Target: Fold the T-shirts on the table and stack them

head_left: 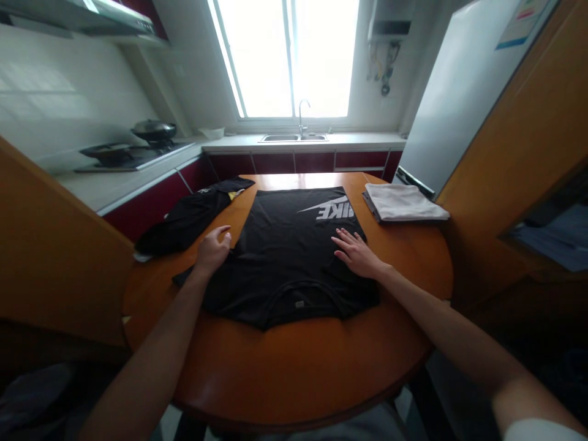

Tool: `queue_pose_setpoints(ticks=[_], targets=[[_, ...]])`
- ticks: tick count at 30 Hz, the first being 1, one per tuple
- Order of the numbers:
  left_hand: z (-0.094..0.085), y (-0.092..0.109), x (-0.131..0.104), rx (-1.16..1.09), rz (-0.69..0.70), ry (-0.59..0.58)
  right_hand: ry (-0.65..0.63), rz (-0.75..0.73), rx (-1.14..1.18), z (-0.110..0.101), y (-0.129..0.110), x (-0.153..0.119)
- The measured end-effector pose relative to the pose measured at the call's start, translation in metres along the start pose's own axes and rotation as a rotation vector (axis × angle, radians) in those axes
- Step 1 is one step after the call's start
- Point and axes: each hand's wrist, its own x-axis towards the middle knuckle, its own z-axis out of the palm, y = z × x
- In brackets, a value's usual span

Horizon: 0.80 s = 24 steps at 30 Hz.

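A black T-shirt (285, 245) lies spread on the wooden table, its neckline towards me and its right sleeve folded under or hidden. White lettering and a swoosh print (334, 209) show upside down near the far right of the shirt. My right hand (356, 252) rests flat on the shirt's right side, fingers spread. At the left edge, by the sleeve, is my left hand (214, 251), with thumb and forefinger slightly apart and nothing visible between them; its other fingers are mostly hidden.
The round table (294, 373) also holds a rumpled pile of dark clothes (188, 220) at the left and a folded white and grey stack (407, 202) at the right. Beyond are a sink (294, 138), a stove (138, 156) with pans, and a fridge (459, 92).
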Motion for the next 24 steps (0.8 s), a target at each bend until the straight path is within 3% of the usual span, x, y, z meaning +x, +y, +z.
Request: queue_pose_setpoints(ticks=[6,12,19,22,24], targets=[[0.01,0.007,-0.003,-0.037,0.071,-0.013,-0.002,-0.045,-0.026,0.009,-0.026,-0.001],[0.019,0.019,-0.01,-0.057,0.135,-0.062,0.158,0.019,0.015,0.001,-0.033,-0.006],[0.018,0.029,-0.013,-0.096,0.187,-0.081,0.258,-0.112,0.267,-0.029,-0.043,-0.053],[0.017,0.031,-0.013,-0.105,0.186,-0.08,0.452,0.027,0.31,-0.047,-0.044,-0.077],[0.017,0.032,-0.014,-0.118,0.186,-0.086,0.445,0.1,0.275,-0.053,-0.046,-0.095]])
